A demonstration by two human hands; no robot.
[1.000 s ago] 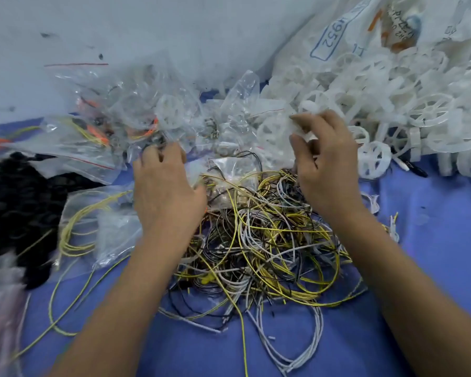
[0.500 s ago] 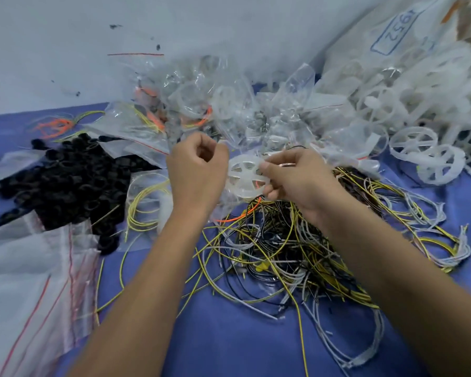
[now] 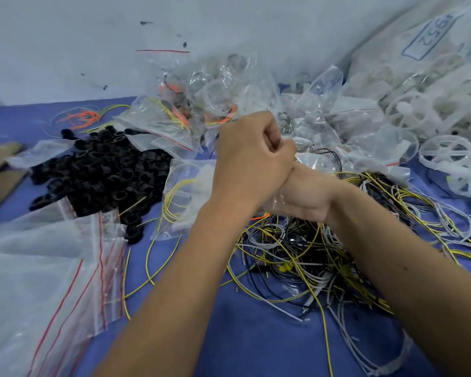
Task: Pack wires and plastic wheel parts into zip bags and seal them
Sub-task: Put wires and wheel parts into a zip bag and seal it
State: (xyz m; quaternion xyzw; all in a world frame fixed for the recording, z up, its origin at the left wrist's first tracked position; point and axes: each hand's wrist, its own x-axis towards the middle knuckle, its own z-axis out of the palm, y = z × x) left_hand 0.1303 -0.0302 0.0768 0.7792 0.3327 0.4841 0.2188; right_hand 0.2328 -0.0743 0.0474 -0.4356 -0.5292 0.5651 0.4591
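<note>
My left hand (image 3: 250,161) is curled into a fist above the wire heap and pinches the edge of a small clear zip bag (image 3: 276,204). My right hand (image 3: 305,197) lies just below and behind it with the bag's film across its palm side; its fingers are hidden by the left hand. No wheel shows in either hand. A tangle of yellow, white and black wires (image 3: 297,257) lies under both wrists on the blue cloth. Loose white plastic wheels (image 3: 446,153) are heaped at the right.
Filled clear bags (image 3: 215,104) pile up against the wall behind my hands. A mound of black rings (image 3: 106,170) lies at the left, empty red-striped zip bags (image 3: 52,268) at the near left, and a bag holding yellow wire (image 3: 182,197) beside my left forearm.
My right hand carried a white wheel from the heap to the bag in my left hand; now both hands are pressed close together and the wheel is out of sight. The camera view shifted left.
</note>
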